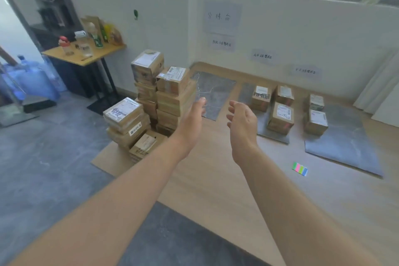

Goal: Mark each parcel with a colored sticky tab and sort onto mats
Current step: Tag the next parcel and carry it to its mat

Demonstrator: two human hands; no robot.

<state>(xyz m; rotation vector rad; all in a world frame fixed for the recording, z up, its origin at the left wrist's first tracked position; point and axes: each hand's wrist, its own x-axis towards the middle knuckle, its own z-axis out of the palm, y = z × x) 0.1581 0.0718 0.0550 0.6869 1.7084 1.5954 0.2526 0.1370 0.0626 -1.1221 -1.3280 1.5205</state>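
Parcels (159,97), brown cardboard boxes with white shipping labels, stand in several uneven stacks on a flat cardboard sheet (108,160) laid on the floor, left of centre. Some stacks lean a little.

Both bare forearms reach forward from the near edge of the view. The left hand (193,119) is stretched out just beside the tallest stacks, fingers straight and relaxed, gripping nothing; whether it touches a box cannot be told. The right hand (241,121) is held close to it but apart, palm turned inward, fingers loosely spread, also holding nothing.

A small pad of sticky tabs (300,169), in green, pink and blue strips, lies on the wooden floor to the right, near the closest corner of a mat.

Three grey mats lie side by side along the far wall. The left mat (216,90) is just right of the stacks. The middle mat (274,136) carries three sorted boxes (280,119). The right mat (345,142) carries two more boxes (316,122), one behind the other, at its left side.

Paper signs (222,17) with handwriting are taped to the white wall above the mats; the writing is too blurred to read. At far left a small wooden bench (86,56) holds several bottles (84,43), and blue water jugs (32,80) sit beside it on the grey floor.
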